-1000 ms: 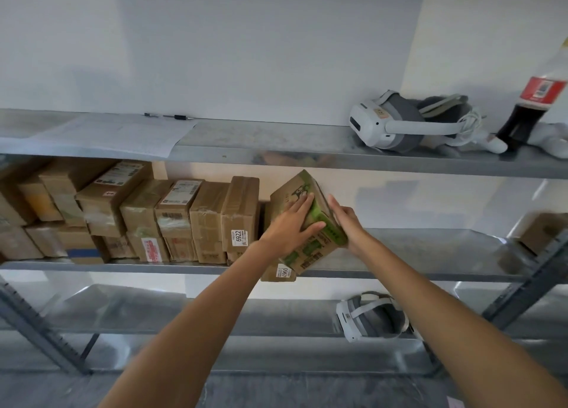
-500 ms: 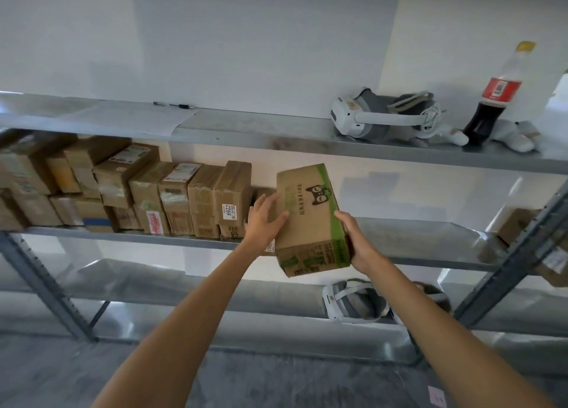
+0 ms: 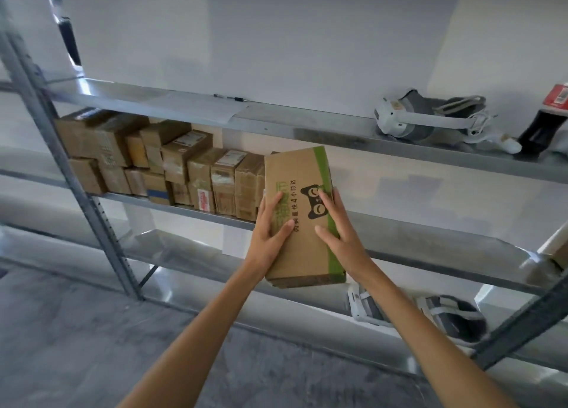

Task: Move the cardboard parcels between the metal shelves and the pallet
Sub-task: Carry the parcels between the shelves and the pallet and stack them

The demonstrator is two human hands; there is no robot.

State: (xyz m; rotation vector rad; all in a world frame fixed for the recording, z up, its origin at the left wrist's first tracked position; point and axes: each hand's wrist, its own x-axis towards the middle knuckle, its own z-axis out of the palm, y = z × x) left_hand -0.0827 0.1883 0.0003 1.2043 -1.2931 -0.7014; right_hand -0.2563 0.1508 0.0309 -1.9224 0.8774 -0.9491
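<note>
A brown cardboard parcel with green edges and a black cat face (image 3: 299, 177) stands on end in front of the middle metal shelf (image 3: 430, 238), right of a packed row of plain cardboard parcels (image 3: 172, 167). Both my hands lie on its facing side: my left hand (image 3: 270, 226) on the left half, my right hand (image 3: 335, 226) on the right half over the green stripe. The parcel's lower end hangs past the shelf's front edge. No pallet is in view.
On the top shelf (image 3: 307, 124) lie a sheet of paper with a pen (image 3: 203, 107), a white headset (image 3: 424, 121) and a cola bottle (image 3: 547, 121). Another headset (image 3: 415, 312) sits on the lower shelf. A grey upright post (image 3: 61, 161) stands at the left, grey floor below.
The parcel has been turned from tilted to upright with its printed face toward me, and my hands shifted from its sides onto that face. My view swung left.
</note>
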